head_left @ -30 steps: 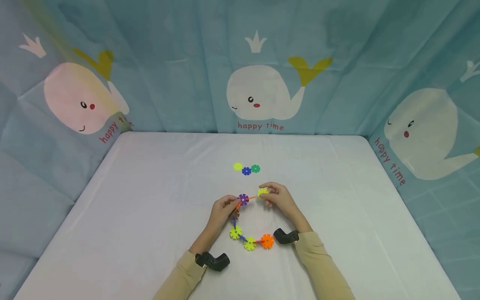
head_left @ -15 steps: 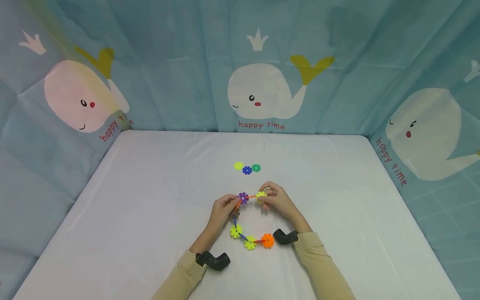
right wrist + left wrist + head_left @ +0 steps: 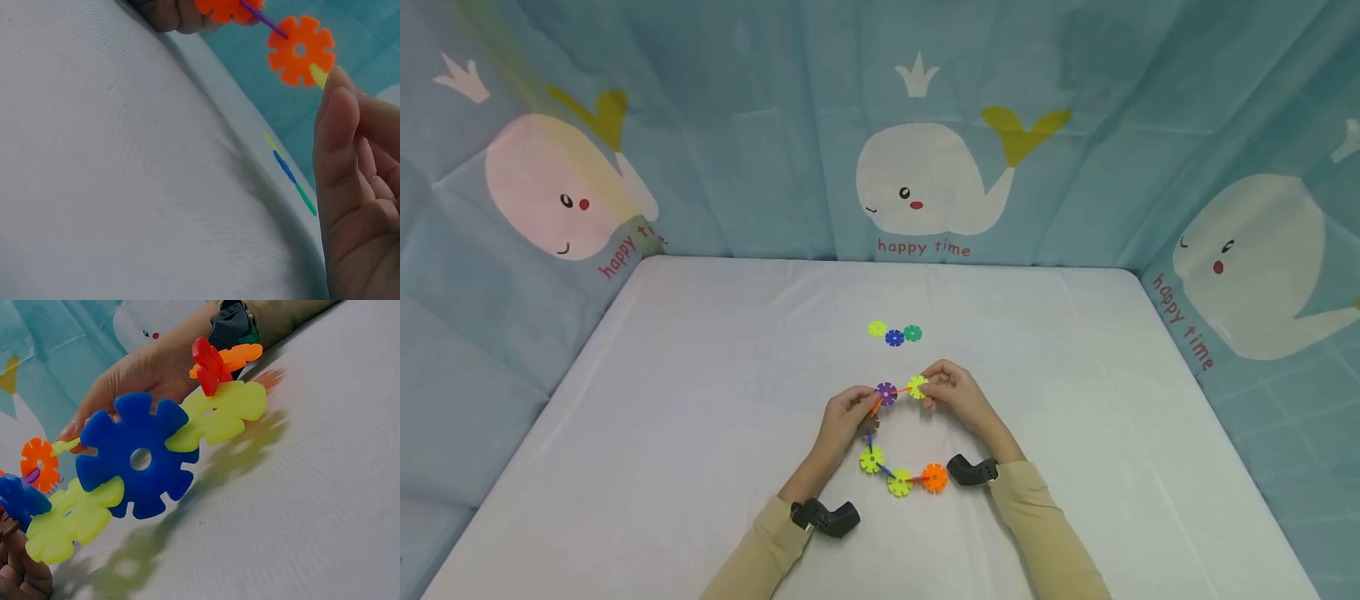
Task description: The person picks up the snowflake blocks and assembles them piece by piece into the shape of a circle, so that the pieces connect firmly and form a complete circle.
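Observation:
My left hand [image 3: 844, 419] pinches a chain of notched plastic snowflake discs beside its purple disc [image 3: 886, 394]. Between the thumb and fingers of my right hand [image 3: 961, 402] is a yellow disc [image 3: 917, 387], its edge meeting an orange disc [image 3: 302, 50] slotted into the purple one. From the left hand the chain curves toward the body, through a blue disc [image 3: 139, 456] and yellow discs [image 3: 871, 460], to an orange end disc [image 3: 935, 477]. The left fingers partly hide a brown disc [image 3: 873, 425].
A yellow disc [image 3: 877, 329], a blue disc [image 3: 895, 338] and a green disc [image 3: 913, 333] lie in a row beyond the hands. The white-covered table [image 3: 737, 333] backs onto a blue whale-print curtain [image 3: 760, 167].
My right hand has moved slightly left, bringing its yellow disc from a small gap up against the orange disc's edge. The left hand keeps its hold near the purple disc.

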A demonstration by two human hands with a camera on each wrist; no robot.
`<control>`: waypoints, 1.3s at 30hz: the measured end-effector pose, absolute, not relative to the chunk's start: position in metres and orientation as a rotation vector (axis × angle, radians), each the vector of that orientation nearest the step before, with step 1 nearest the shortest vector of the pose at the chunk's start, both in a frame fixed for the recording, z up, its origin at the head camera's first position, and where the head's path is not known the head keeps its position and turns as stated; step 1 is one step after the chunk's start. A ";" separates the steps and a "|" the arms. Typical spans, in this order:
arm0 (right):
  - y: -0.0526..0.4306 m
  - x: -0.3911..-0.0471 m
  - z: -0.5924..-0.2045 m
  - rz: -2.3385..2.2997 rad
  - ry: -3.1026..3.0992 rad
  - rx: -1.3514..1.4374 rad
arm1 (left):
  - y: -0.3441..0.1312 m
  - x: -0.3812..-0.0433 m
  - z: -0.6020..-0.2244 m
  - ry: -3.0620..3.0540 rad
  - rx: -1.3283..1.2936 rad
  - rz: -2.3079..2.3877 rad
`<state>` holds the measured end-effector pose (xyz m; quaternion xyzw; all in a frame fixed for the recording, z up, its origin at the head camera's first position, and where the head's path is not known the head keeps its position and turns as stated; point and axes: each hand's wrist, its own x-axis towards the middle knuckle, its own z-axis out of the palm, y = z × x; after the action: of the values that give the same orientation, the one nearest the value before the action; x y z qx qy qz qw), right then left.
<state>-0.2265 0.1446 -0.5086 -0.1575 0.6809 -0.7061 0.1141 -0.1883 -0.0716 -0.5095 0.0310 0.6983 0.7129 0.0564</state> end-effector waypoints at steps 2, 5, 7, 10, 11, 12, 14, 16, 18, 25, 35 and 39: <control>0.144 -0.226 -0.509 -2.088 1.967 -0.444 | -0.072 -0.189 -0.509 2.122 0.100 2.161; 0.142 -0.226 -0.509 -2.080 1.951 -0.435 | -0.074 -0.188 -0.510 2.117 0.085 2.163; 0.140 -0.226 -0.509 -2.074 1.936 -0.435 | -0.075 -0.188 -0.510 2.109 0.069 2.165; 0.139 -0.226 -0.509 -2.080 1.930 -0.445 | -0.076 -0.188 -0.511 2.096 0.061 2.170; 0.138 -0.226 -0.508 -2.086 1.929 -0.449 | -0.076 -0.188 -0.511 2.094 0.061 2.173; 0.138 -0.226 -0.509 -2.089 1.929 -0.451 | -0.076 -0.188 -0.511 2.095 0.061 2.174; 0.139 -0.226 -0.509 -2.090 1.934 -0.448 | -0.075 -0.188 -0.511 2.091 0.064 2.174; 0.139 -0.226 -0.510 -2.086 1.941 -0.442 | -0.074 -0.187 -0.511 2.089 0.058 2.174; 0.140 -0.226 -0.510 -2.085 1.936 -0.439 | -0.073 -0.187 -0.511 2.087 0.045 2.172; 0.139 -0.222 -0.506 -2.095 1.917 -0.421 | -0.072 -0.186 -0.512 2.097 0.021 2.161; 0.143 -0.222 -0.510 -2.097 1.899 -0.472 | -0.072 -0.187 -0.509 2.055 0.060 2.142; 0.143 -0.224 -0.510 -2.110 1.865 -0.493 | -0.073 -0.185 -0.498 2.078 0.081 2.114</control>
<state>-0.2236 0.1434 -0.5097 -0.1709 0.6458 -0.7307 0.1407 -0.1847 -0.0726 -0.4981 0.0272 0.6981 0.7101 0.0878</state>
